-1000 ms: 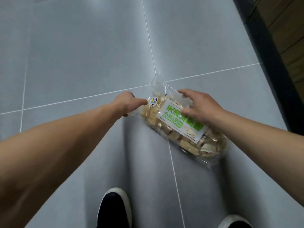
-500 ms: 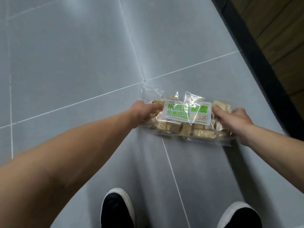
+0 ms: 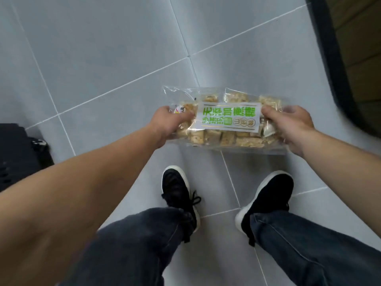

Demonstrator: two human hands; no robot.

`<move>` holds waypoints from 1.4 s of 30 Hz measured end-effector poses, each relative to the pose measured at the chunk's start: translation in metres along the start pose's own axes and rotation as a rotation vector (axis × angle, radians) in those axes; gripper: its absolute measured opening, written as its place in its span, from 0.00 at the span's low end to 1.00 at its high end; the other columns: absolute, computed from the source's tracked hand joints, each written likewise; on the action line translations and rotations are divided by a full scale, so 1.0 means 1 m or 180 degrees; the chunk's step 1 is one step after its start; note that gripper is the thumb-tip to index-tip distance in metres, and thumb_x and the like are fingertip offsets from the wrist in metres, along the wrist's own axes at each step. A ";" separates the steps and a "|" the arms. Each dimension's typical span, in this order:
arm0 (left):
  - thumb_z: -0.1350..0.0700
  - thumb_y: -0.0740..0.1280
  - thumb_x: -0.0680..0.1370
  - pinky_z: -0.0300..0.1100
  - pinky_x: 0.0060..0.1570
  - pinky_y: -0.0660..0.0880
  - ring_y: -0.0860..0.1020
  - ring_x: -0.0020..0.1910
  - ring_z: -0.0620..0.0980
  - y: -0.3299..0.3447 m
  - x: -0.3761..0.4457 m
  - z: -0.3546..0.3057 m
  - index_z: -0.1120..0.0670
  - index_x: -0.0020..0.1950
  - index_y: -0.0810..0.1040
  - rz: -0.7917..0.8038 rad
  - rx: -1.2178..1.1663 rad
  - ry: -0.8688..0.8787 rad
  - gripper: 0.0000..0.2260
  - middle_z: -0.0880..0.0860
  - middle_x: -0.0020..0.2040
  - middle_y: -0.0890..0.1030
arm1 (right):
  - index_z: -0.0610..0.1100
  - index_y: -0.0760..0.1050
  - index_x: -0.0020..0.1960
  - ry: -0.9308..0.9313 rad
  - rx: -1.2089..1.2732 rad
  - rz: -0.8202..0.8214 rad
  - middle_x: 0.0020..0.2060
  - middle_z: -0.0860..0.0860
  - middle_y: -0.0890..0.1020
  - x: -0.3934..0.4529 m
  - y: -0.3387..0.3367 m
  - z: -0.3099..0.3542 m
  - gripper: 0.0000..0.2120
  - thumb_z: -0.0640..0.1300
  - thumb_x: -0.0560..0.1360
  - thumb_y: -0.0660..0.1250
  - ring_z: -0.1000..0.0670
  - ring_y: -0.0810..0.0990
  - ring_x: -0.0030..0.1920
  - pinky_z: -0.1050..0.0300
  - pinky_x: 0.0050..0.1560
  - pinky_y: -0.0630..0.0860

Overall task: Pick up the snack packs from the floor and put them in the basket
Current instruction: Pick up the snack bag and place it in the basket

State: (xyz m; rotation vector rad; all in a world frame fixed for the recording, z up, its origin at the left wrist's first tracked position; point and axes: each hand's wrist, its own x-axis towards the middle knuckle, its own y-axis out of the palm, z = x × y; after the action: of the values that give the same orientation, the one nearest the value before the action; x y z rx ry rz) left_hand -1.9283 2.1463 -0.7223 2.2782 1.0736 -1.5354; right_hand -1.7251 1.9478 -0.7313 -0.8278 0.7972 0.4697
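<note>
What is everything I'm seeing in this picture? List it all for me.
snack pack: one, clear wrap with a white and green label, held above the floor between both hands
black object: one, at the left edge, too cropped to identify
floor: grey tiles with pale grout lines
dark strip: one, black, along the upper right
shoes: two, black with white soles
jeans: dark blue
left hand: grips the pack's left end
right hand: grips its right end

black crate-like object point(image 3: 19, 153) cut by left edge, can't ID it | my fingers under snack pack point(image 3: 224, 120) hidden | label text point(image 3: 226, 116) too blurred to read
</note>
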 end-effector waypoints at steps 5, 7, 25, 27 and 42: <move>0.53 0.77 0.71 0.43 0.35 0.80 0.82 0.40 0.51 -0.042 -0.097 -0.025 0.58 0.60 0.78 0.0091 0.0081 -0.0100 0.21 0.54 0.48 0.83 | 0.50 0.71 0.65 0.0161 0.0035 0.0049 0.57 0.52 0.80 -0.105 -0.040 0.023 0.41 0.67 0.57 0.74 0.48 0.81 0.55 0.46 0.57 0.79; 0.53 0.78 0.69 0.43 0.35 0.80 0.82 0.40 0.52 -0.055 -0.133 -0.037 0.59 0.62 0.78 0.0092 0.0105 -0.0109 0.24 0.57 0.51 0.84 | 0.50 0.72 0.64 0.0182 0.0042 0.0050 0.57 0.52 0.79 -0.144 -0.056 0.033 0.41 0.68 0.57 0.74 0.48 0.80 0.55 0.45 0.59 0.78; 0.53 0.75 0.72 0.46 0.40 0.79 0.74 0.29 0.47 -0.127 -0.356 -0.164 0.55 0.56 0.79 0.0677 0.0857 0.0218 0.15 0.50 0.35 0.78 | 0.52 0.73 0.54 0.0468 0.0896 -0.0535 0.51 0.52 0.83 -0.400 -0.159 0.107 0.39 0.69 0.48 0.75 0.47 0.83 0.50 0.45 0.54 0.81; 0.52 0.76 0.70 0.47 0.40 0.81 0.75 0.30 0.48 -0.126 -0.373 -0.172 0.56 0.57 0.79 0.0751 0.0953 0.0271 0.18 0.50 0.36 0.79 | 0.53 0.73 0.54 0.0550 0.1050 -0.0611 0.51 0.53 0.83 -0.421 -0.167 0.100 0.39 0.69 0.48 0.75 0.47 0.83 0.50 0.45 0.54 0.81; 0.47 0.78 0.60 0.60 0.51 0.80 0.77 0.34 0.52 0.026 -0.503 -0.119 0.60 0.54 0.78 0.1533 0.2218 0.0682 0.28 0.53 0.36 0.78 | 0.51 0.76 0.58 0.1071 0.2242 -0.1526 0.51 0.52 0.83 -0.553 -0.261 -0.087 0.36 0.65 0.54 0.74 0.47 0.84 0.49 0.45 0.55 0.81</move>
State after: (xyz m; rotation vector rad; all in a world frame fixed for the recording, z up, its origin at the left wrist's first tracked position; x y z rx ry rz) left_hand -1.9258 1.9597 -0.2400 2.8910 -0.0530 -1.6325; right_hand -1.9392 1.6832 -0.2156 -0.4072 0.9519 -0.3807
